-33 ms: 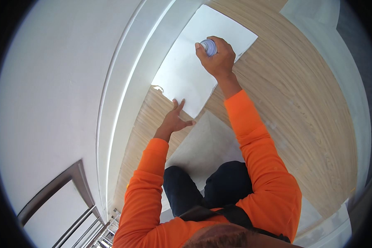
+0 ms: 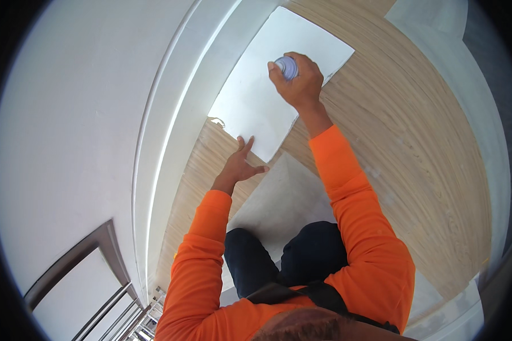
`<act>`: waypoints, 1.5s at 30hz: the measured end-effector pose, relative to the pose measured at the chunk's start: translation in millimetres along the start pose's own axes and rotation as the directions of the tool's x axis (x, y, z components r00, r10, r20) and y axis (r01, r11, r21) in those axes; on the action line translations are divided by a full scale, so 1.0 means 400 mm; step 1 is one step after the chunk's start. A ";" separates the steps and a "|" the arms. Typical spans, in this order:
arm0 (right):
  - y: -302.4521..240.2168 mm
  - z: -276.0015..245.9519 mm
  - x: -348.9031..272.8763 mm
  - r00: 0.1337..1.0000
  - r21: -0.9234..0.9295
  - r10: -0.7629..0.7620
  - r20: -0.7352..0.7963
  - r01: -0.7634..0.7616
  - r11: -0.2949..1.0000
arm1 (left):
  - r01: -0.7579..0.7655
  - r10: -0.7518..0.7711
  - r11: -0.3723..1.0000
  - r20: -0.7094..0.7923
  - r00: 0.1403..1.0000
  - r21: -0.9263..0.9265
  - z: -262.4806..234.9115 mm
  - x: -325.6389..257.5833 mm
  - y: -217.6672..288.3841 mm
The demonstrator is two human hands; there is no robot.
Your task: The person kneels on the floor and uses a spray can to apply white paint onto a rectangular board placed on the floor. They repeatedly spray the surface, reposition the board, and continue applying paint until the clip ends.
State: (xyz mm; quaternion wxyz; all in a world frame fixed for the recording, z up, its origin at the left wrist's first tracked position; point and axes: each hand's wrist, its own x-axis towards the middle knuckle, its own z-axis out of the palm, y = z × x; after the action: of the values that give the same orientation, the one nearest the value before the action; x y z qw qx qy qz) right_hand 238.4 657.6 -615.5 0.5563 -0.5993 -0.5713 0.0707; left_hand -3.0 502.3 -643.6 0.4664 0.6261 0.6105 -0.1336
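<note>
A white rectangular board [image 2: 290,34] lies flat on the wood-grain surface, next to the white wall trim. Above it, my right hand [image 2: 305,84] is closed around a spray can [image 2: 289,68], whose round, pale purple top faces up toward me. My thumb rests beside the top of the can, and the lower body is hidden. At the near corner of the board, my left hand [image 2: 239,166] has its fingers spread. Its fingertips reach the board's near edge, where a small patch [image 2: 217,121] looks chipped or torn.
A grey sheet [image 2: 276,204] lies between the board and my knees. The white wall [image 2: 79,125] and its trim [image 2: 179,108] rise on the left, with a brown frame [image 2: 105,241] at lower left. Wood-grain flooring [image 2: 404,153] extends right to a pale curved border [image 2: 483,96].
My right hand, with the spray can, has shifted very slightly toward me. My left hand and the board have stayed in place.
</note>
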 end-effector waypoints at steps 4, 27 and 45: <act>-0.010 0.006 -0.059 0.992 0.002 -0.052 0.111 0.052 0.999 | 0.013 -0.013 1.000 0.028 1.000 0.018 -0.004 0.003 0.005; 0.047 -0.001 -0.054 0.983 -0.234 0.055 0.176 -0.012 0.972 | -0.008 0.008 1.000 0.016 1.000 0.018 0.003 -0.008 0.000; 0.009 -0.009 -0.040 0.997 -0.101 -0.070 0.040 0.073 0.992 | 0.005 -0.005 1.000 0.015 1.000 0.008 0.004 -0.015 0.000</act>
State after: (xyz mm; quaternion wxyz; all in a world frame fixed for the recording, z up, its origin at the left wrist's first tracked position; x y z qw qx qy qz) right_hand 237.6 644.2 -625.8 0.5168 -0.6047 -0.6052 0.0322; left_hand -3.5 497.3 -640.0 0.4681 0.6253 0.6081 -0.1420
